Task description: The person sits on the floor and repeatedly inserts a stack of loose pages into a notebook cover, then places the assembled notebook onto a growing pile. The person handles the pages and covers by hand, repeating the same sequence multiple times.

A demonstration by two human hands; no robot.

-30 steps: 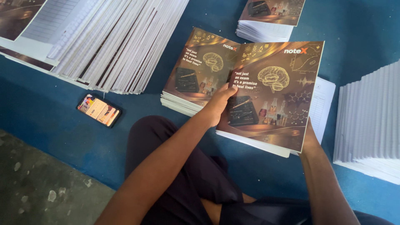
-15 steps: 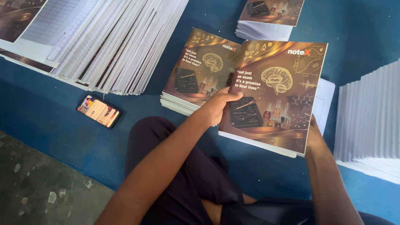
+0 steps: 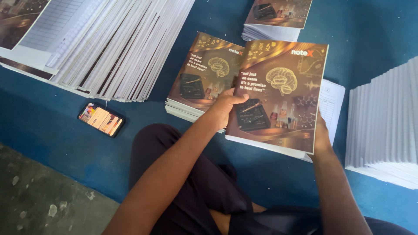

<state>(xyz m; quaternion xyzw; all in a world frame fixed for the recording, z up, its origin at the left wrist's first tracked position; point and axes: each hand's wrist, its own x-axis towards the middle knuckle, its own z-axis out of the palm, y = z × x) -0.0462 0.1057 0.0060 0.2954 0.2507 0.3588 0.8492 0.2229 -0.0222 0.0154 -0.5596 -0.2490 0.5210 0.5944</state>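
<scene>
A blue mat [image 3: 270, 191] covered most of the floor, w/ a strip of bare grey concrete [image 3: 39, 200] at the lower left. Biggest thing on it: a long fanned row of white page bundles [image 3: 109, 43] across the upper left. Next, a tall stack of white sheets [image 3: 383, 126] at the right edge, well apart from the row. In the middle lay a pile of brown-covered notebooks [image 3: 200, 78] (brain drawing on the cover), & a second, smaller pile [image 3: 276, 17] sat near the top edge.

The held notebook [image 3: 283, 91] — same brown cover — was tilted up just right of the middle pile, overlapping its right edge, above a loose white printed sheet [image 3: 333, 102]. The left hand [image 3: 224, 106] gripped its left edge, thumb curled over onto the cover, fingers hidden behind. The right hand [image 3: 322, 139] was mostly behind the lower right corner — it seemed to hold the book there, but how far it was closed can't be told.

Smallest: a phone [image 3: 101, 119], screen lit, lay flat on the mat below the bundles.
</scene>
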